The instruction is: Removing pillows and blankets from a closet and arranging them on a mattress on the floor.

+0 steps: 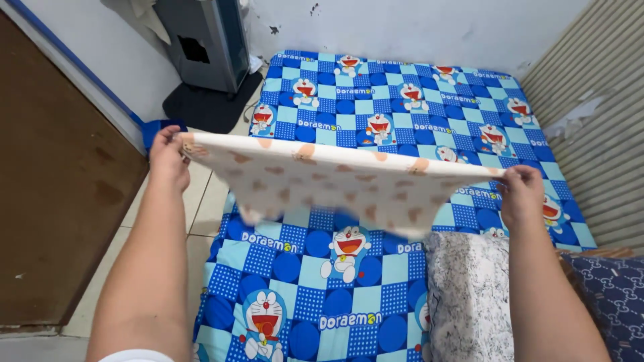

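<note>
The left hand pinches one upper corner of a cream cloth with tan spots, fingers pressed together on the fabric. The right hand pinches the opposite corner the same way. The cloth hangs stretched between them, above the mattress with its blue checked cartoon sheet. Left of the mattress lie bare floor tiles and a brown door; a ribbed wall borders its right edge. A grey patterned pillow lies on the mattress below the right hand.
</note>
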